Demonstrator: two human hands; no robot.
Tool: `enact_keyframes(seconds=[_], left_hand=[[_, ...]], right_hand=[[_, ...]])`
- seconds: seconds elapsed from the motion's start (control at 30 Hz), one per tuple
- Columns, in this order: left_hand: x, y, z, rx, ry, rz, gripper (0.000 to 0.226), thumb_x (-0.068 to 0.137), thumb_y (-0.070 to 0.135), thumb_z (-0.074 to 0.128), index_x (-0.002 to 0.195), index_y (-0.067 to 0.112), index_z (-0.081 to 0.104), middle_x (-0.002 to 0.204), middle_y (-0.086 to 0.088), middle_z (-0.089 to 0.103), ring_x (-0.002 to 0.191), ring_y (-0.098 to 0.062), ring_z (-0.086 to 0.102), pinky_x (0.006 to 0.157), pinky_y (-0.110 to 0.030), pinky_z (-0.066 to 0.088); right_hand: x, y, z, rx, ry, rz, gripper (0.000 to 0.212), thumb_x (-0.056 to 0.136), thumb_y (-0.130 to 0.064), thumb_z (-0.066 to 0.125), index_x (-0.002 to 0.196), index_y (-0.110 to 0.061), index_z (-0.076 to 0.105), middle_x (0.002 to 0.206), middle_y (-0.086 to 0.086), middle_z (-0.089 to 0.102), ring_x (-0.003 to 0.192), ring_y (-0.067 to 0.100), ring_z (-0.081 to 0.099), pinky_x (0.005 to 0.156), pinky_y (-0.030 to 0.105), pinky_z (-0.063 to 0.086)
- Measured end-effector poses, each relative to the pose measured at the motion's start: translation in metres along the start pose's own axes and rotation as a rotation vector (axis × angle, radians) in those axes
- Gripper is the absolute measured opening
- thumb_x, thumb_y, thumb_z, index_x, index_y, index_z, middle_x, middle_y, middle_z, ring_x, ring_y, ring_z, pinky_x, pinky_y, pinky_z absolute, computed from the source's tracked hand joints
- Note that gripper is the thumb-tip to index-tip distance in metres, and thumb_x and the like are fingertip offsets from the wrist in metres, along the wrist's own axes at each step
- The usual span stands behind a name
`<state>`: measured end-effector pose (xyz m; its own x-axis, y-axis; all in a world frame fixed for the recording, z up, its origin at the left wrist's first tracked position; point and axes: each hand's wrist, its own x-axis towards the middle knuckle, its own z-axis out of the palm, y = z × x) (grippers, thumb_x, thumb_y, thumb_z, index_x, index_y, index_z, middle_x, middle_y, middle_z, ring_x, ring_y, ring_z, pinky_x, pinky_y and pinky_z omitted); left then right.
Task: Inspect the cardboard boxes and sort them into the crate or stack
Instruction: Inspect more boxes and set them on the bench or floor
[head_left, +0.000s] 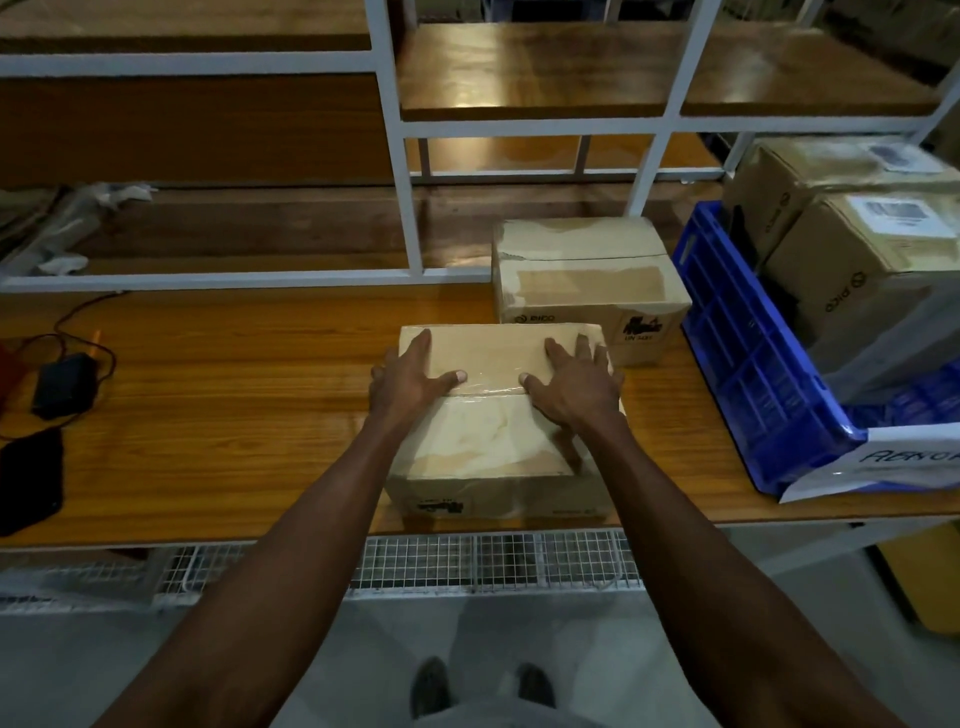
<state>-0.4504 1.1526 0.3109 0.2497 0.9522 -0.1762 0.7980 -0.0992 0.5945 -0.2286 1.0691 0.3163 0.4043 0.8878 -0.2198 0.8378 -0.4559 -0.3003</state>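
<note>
A taped cardboard box (493, 447) lies on the wooden table near its front edge. My left hand (410, 379) rests flat on the box's top left, fingers spread over the far edge. My right hand (571, 387) lies flat on the top right, fingers apart. Neither hand grips the box. A second cardboard box (587, 280) stands just behind it, to the right. A blue crate (748, 353) at the right holds two cardboard boxes (862, 260), one behind the other.
A white metal shelf frame (410, 208) rises behind the table. A black adapter (62, 384) with cables and a dark pouch (28, 478) lie at the left. A white label (883, 462) hangs on the crate's near end. A wire mesh tray (467, 561) runs under the table edge.
</note>
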Motion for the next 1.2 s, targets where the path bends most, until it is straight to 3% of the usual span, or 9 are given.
enact_keyframes(seconds=[0.1, 0.17, 0.3, 0.53, 0.63, 0.83, 0.97, 1.1, 1.2], left_hand=[[-0.011, 0.014, 0.004, 0.189, 0.069, 0.052, 0.065, 0.092, 0.057, 0.066, 0.149, 0.037, 0.043, 0.170, -0.009, 0.005, 0.146, -0.049, 0.022, 0.114, -0.061, 0.027], [-0.020, 0.029, 0.014, 0.315, 0.076, 0.118, 0.055, 0.096, 0.053, 0.061, 0.147, 0.040, 0.045, 0.169, -0.007, 0.013, 0.147, -0.045, 0.021, 0.114, -0.062, 0.024], [-0.032, 0.039, 0.029, 0.425, -0.014, 0.118, 0.061, 0.100, 0.056, 0.049, 0.156, 0.040, 0.030, 0.167, -0.004, 0.021, 0.153, -0.048, 0.009, 0.115, -0.069, 0.014], [-0.029, 0.042, 0.014, 0.415, -0.071, 0.126, 0.064, 0.098, 0.060, 0.052, 0.156, 0.039, 0.034, 0.167, -0.003, 0.024, 0.151, -0.048, 0.014, 0.115, -0.067, 0.019], [-0.032, 0.037, 0.014, 0.441, -0.104, 0.124, 0.067, 0.098, 0.061, 0.051, 0.158, 0.041, 0.028, 0.170, -0.003, 0.017, 0.154, -0.045, 0.008, 0.116, -0.068, 0.015], [-0.083, 0.033, 0.034, 0.328, -0.074, 0.148, 0.055, 0.099, 0.054, 0.054, 0.151, 0.043, 0.040, 0.166, -0.001, 0.024, 0.155, -0.037, 0.011, 0.118, -0.068, 0.009], [-0.094, 0.021, 0.039, 0.292, -0.063, 0.145, 0.054, 0.102, 0.058, 0.044, 0.154, 0.048, 0.035, 0.171, 0.006, 0.016, 0.158, -0.031, 0.001, 0.121, -0.062, -0.001], [-0.089, 0.014, 0.037, 0.277, -0.087, 0.159, 0.057, 0.100, 0.063, 0.043, 0.155, 0.050, 0.034, 0.171, 0.007, 0.015, 0.158, -0.030, -0.001, 0.121, -0.061, -0.002], [-0.089, 0.006, 0.033, 0.294, -0.129, 0.190, 0.062, 0.098, 0.068, 0.043, 0.156, 0.050, 0.030, 0.172, 0.008, 0.010, 0.159, -0.026, -0.004, 0.122, -0.059, -0.003]], right_hand=[[0.001, 0.002, -0.003, -0.027, -0.017, 0.009, 0.082, 0.096, -0.074, 0.045, 0.165, -0.038, 0.017, 0.175, 0.008, 0.000, 0.160, 0.039, 0.001, 0.122, 0.064, 0.015], [0.001, 0.004, -0.004, -0.036, -0.028, 0.005, 0.083, 0.096, -0.075, 0.044, 0.165, -0.038, 0.016, 0.175, 0.008, 0.000, 0.160, 0.039, 0.001, 0.122, 0.064, 0.015], [-0.002, 0.003, -0.004, -0.034, -0.029, -0.013, 0.082, 0.097, -0.073, 0.045, 0.165, -0.038, 0.017, 0.175, 0.008, -0.001, 0.160, 0.040, 0.000, 0.123, 0.065, 0.015], [-0.032, -0.023, -0.006, -0.018, -0.174, -0.039, 0.069, 0.097, -0.057, 0.062, 0.158, -0.039, 0.035, 0.172, 0.008, 0.013, 0.155, 0.050, 0.007, 0.122, 0.070, 0.013], [-0.045, -0.021, 0.013, 0.026, -0.121, -0.037, 0.069, 0.099, -0.057, 0.058, 0.160, -0.043, 0.029, 0.174, 0.004, 0.004, 0.157, 0.049, -0.004, 0.123, 0.069, 0.005], [-0.046, -0.019, 0.012, 0.067, -0.086, -0.041, 0.070, 0.097, -0.057, 0.061, 0.159, -0.042, 0.033, 0.174, 0.003, 0.007, 0.157, 0.048, -0.002, 0.123, 0.068, 0.005], [-0.053, -0.017, 0.019, 0.064, -0.030, -0.064, 0.064, 0.100, -0.057, 0.055, 0.159, -0.041, 0.034, 0.174, 0.004, 0.010, 0.158, 0.046, -0.001, 0.124, 0.066, 0.002], [-0.070, -0.007, 0.022, 0.039, 0.007, -0.111, 0.060, 0.101, -0.059, 0.051, 0.156, -0.040, 0.040, 0.172, 0.004, 0.019, 0.159, 0.038, 0.009, 0.126, 0.061, 0.010], [-0.094, 0.005, 0.025, 0.066, 0.000, -0.086, 0.063, 0.097, -0.066, 0.053, 0.155, -0.045, 0.039, 0.173, 0.002, 0.014, 0.159, 0.038, 0.001, 0.126, 0.061, 0.003]])
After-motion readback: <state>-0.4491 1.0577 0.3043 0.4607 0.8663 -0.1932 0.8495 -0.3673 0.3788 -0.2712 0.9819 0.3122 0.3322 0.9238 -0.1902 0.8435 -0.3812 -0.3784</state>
